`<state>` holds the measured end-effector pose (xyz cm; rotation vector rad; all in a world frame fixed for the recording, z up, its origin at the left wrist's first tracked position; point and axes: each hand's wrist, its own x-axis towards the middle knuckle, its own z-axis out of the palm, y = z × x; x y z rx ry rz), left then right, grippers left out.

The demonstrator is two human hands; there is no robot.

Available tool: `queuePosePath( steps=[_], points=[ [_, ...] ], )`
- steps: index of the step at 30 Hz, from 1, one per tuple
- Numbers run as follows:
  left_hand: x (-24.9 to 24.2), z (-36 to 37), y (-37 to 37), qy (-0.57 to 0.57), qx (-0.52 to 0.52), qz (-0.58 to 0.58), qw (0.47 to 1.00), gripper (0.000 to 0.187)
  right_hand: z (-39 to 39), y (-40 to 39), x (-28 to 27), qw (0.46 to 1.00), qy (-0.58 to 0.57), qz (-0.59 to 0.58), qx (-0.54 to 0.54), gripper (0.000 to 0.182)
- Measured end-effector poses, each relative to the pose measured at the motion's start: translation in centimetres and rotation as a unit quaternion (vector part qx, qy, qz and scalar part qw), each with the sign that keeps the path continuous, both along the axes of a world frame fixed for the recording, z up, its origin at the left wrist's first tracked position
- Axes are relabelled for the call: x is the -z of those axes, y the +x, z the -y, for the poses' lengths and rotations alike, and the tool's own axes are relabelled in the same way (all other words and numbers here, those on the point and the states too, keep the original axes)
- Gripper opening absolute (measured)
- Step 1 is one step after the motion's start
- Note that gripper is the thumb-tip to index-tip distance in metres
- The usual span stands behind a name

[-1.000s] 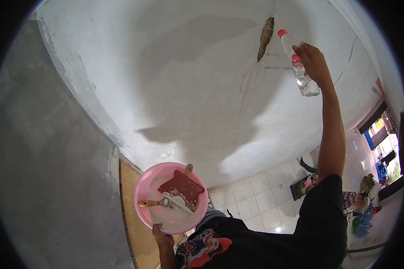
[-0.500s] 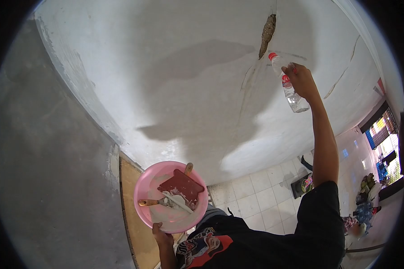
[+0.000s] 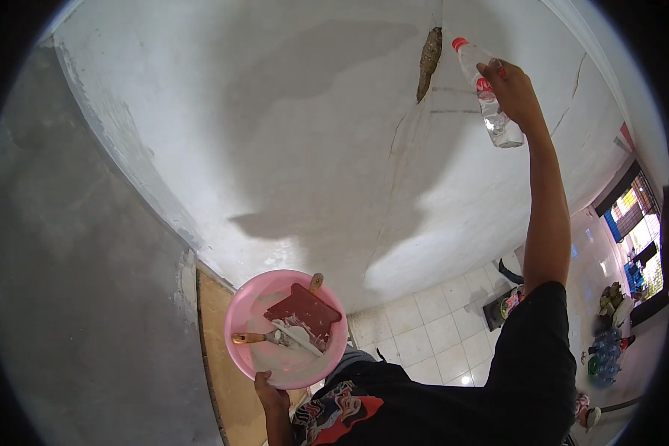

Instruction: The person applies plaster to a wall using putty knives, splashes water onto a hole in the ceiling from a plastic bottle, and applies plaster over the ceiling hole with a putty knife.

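My right hand (image 3: pixel 511 91) is wrapped round a clear plastic bottle (image 3: pixel 490 111) with a red cap and red label, held up close to the white wall (image 3: pixel 334 149). Some clear liquid shows in it. Just left of the cap, a rough brown hole (image 3: pixel 430 63) gapes in the wall, with a thin crack running down below. Low in the view, my left hand (image 3: pixel 273 392) grips the rim of a pink basin (image 3: pixel 238 308). Inside lie a dark red plastering board (image 3: pixel 305 311), a wooden-handled scraper (image 3: pixel 249 337) and pale wet filler (image 3: pixel 282 369).
A grey wall (image 3: pixel 74 245) fills the left side, with a tan board (image 3: pixel 230 349) beside it. White floor tiles (image 3: pixel 431 323) lie below. At the right are a window (image 3: pixel 639 223), several bottles (image 3: pixel 606 357) and a dark tray-like object (image 3: pixel 493 312) on the floor.
My right hand has moved up with the bottle, so its cap is now beside the upper part of the hole. My left hand and the basin have barely shifted.
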<state>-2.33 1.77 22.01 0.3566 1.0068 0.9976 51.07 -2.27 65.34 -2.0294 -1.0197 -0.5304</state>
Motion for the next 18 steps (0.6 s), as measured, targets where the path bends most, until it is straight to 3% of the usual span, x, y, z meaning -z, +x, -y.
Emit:
queuePosePath(
  steps=[13, 18],
  points=[
    [-0.4, 0.1, 0.1, 0.002, -0.003, 0.005, 1.000, 0.050, -0.4, 0.7, 0.8, 0.996, -0.081, -0.029, -0.020, 0.043],
    [-0.5, 0.0, 0.2, -0.001, -0.007, -0.001, 1.000, 0.051, -0.5, 0.4, 0.9, 0.998, -0.056, -0.024, -0.029, 0.042]
  ],
)
